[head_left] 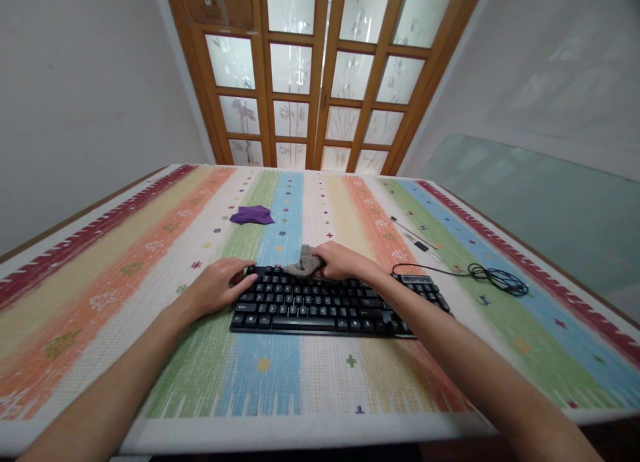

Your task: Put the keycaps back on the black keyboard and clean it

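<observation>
A black keyboard [300, 310] lies flat on the striped tablecloth, its space bar side towards me. My left hand [224, 282] grips its upper left corner, thumb on top and fingers along the far edge. Bunched in my right hand [340, 259] is a grey cloth [305, 263], which touches the top row of keys near the middle. My right forearm passes over the right part of the keyboard and hides some keys there.
Beyond the keyboard lies a crumpled purple cloth [253, 215]. The coiled black cable [497, 279] rests to the right, with a small brush-like tool [421, 246] and a thin cord [407, 229] farther back. Wooden glass-paned doors [320, 82] stand behind the table.
</observation>
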`<state>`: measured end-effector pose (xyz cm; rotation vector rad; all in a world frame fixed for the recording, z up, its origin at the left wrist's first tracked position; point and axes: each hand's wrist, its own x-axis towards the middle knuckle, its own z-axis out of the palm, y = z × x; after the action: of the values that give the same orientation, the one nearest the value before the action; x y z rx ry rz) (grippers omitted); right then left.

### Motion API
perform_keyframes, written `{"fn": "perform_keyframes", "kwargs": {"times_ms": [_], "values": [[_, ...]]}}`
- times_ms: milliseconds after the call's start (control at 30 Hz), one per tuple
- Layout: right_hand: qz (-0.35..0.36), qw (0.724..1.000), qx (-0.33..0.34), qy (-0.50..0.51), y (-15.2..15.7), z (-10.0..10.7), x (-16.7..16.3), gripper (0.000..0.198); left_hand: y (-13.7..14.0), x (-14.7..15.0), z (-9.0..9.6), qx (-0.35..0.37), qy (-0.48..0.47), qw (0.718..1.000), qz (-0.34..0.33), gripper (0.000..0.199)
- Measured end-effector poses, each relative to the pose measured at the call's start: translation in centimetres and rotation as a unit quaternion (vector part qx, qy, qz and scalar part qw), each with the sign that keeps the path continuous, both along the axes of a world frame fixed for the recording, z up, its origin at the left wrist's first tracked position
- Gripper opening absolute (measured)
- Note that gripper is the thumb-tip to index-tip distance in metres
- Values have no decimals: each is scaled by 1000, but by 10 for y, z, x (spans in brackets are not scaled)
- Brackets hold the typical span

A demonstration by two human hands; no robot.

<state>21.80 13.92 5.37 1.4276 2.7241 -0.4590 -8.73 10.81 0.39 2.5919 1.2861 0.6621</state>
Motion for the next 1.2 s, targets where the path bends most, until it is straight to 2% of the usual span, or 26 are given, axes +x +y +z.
{"fn": "perform_keyframes", "kwargs": {"times_ms": [167, 300, 433, 533, 667, 933, 1100, 1200], "values": [[-24, 999, 30, 12, -3, -3, -4, 13, 1, 0, 0, 3, 2, 1000, 1, 51], [-52, 997, 53, 29, -2, 1, 5, 16, 0, 1, 0, -1, -3, 1000, 1, 52], [-17, 1000, 11, 23, 5, 10, 19, 9, -1, 1, 0, 3, -6, 1000, 1, 53], [9, 1000, -26, 10, 6, 8, 22, 7, 0, 1, 0, 4, -6, 1000, -2, 51], [4, 1000, -15, 19, 4, -3, 16, 13, 1, 0, -1, 0, 0, 1000, -4, 49], [-30, 992, -12, 121, 1, -5, 17, 15, 1, -1, -1, 2, -3, 1000, -5, 50], [33, 972, -45, 228, -9, -13, 4, 20, 0, -1, 0, -5, -1, 1000, -1, 49], [52, 967, -44, 245, -13, -19, 7, 19, 1, -1, 0, -7, 5, 1000, 1, 49]]}}
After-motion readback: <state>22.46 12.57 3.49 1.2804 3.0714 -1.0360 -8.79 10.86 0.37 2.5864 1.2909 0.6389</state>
